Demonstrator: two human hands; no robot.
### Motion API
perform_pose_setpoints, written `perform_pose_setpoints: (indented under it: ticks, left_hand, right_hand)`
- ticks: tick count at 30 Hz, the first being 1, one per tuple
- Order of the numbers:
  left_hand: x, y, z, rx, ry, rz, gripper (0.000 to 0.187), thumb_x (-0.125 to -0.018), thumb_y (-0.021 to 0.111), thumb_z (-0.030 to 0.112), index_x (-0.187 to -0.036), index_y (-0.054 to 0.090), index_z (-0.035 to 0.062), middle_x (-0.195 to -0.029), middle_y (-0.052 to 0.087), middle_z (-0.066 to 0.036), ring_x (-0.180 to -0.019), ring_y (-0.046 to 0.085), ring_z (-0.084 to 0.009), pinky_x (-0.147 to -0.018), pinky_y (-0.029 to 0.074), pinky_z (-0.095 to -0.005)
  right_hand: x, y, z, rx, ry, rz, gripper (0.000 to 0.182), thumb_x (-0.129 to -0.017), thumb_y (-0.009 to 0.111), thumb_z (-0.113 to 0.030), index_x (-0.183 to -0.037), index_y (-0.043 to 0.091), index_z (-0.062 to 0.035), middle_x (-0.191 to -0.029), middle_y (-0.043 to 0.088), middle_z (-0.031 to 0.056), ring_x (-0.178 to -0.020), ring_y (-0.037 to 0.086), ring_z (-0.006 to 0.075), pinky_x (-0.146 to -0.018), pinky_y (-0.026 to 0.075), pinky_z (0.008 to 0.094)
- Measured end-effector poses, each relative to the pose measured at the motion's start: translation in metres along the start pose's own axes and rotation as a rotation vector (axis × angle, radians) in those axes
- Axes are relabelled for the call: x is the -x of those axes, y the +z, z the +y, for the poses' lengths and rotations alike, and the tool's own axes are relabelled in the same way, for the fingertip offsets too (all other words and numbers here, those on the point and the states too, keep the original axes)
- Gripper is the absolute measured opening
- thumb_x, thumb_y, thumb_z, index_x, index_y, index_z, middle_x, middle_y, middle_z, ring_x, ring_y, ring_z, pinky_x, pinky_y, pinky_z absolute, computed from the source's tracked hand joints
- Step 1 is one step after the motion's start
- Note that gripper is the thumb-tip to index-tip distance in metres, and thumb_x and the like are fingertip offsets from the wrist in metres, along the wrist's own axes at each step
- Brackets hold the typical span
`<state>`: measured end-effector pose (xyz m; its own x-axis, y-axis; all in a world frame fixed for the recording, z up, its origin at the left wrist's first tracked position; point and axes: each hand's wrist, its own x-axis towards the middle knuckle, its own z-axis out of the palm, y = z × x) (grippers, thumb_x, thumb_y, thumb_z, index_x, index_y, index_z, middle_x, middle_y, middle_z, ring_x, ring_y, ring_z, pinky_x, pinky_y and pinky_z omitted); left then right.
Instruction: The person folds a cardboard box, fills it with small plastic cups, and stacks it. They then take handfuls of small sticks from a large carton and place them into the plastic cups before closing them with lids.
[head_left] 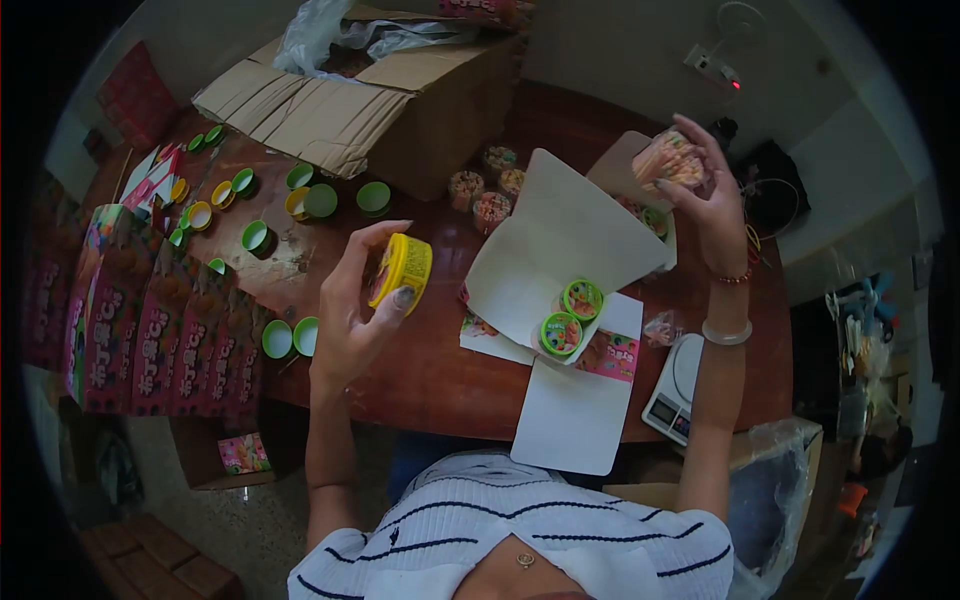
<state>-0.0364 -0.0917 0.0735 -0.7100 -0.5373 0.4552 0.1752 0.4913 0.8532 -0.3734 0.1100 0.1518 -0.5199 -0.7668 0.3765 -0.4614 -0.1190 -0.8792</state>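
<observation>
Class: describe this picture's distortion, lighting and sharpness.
Head view: distortion bows the front edge of the reddish-brown wooden table, corners black; head view: dim, a red glow on the white plastic power strip; head view: small print on the yellow round lid too soft to read.

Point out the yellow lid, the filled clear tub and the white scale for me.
Yellow lid [410, 269]: head view, on its side wall.
Filled clear tub [662, 160]: head view, on its side, over the contents.
White scale [683, 375]: head view, on its round platform.

One held tub [672, 160], one held lid [411, 270], four clustered tubs [491, 211], one scale [680, 385]
</observation>
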Motion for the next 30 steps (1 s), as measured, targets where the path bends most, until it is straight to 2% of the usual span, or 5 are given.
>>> perform_pose_setpoints:
  ticks: [13, 19, 23, 27, 30]
  left_hand:
    - [-0.011, 0.114, 0.037, 0.109, 0.118, -0.389, 0.053, -0.088, 0.063, 0.033, -0.126, 0.05, -0.0011, -0.112, 0.056, -0.022, -0.102, 0.061, -0.0366, -0.091, 0.049, -0.0405]
    - [0.021, 0.126, 0.007, 0.068, -0.069, -0.296, 0.051, -0.084, 0.066, 0.033, -0.119, 0.05, -0.001, -0.106, 0.054, -0.02, -0.091, 0.06, -0.0379, -0.08, 0.051, -0.0409]
    - [0.03, 0.128, 0.013, -0.15, 0.332, -0.283, 0.057, -0.075, 0.075, 0.033, -0.116, 0.053, 0.0018, -0.097, 0.052, -0.017, -0.081, 0.061, -0.0341, -0.068, 0.051, -0.0384]
    - [0.033, 0.13, -0.01, -0.022, 0.085, -0.17, 0.051, -0.077, 0.072, 0.031, -0.114, 0.054, 0.0008, -0.098, 0.053, -0.016, -0.083, 0.061, -0.0325, -0.072, 0.051, -0.0374]
    - [0.032, 0.124, -0.018, 0.047, 0.041, -0.263, 0.048, -0.078, 0.071, 0.03, -0.112, 0.055, 0.0, -0.098, 0.053, -0.017, -0.084, 0.061, -0.032, -0.074, 0.05, -0.0368]
  right_hand:
    - [0.177, 0.094, 0.004, -0.379, 0.124, 0.01, 0.075, -0.069, 0.084, 0.0, -0.131, 0.043, -0.0051, -0.123, 0.054, 0.0128, -0.12, 0.058, 0.02, -0.103, 0.049, 0.0324]
    - [0.188, 0.112, 0.014, 0.473, -0.321, 0.141, 0.067, -0.069, 0.089, -0.005, -0.127, 0.056, -0.0018, -0.127, 0.057, 0.0141, -0.114, 0.062, 0.0239, -0.096, 0.053, 0.0362]
    - [0.203, 0.133, 0.045, -1.013, 0.673, 0.139, 0.057, -0.106, 0.037, -0.046, -0.137, 0.05, 0.0006, -0.134, 0.057, 0.0117, -0.127, 0.056, 0.0227, -0.107, 0.044, 0.0354]
    - [0.21, 0.155, 0.058, -0.196, 0.069, 0.239, 0.067, -0.107, 0.035, -0.055, -0.149, 0.033, -0.0037, -0.143, 0.048, 0.0122, -0.132, 0.051, 0.0221, -0.109, 0.043, 0.0351]
    - [0.222, 0.139, 0.057, -0.448, 0.457, -0.117, 0.072, -0.104, 0.045, -0.056, -0.152, 0.027, -0.0044, -0.148, 0.043, 0.0141, -0.138, 0.047, 0.0237, -0.111, 0.042, 0.0377]
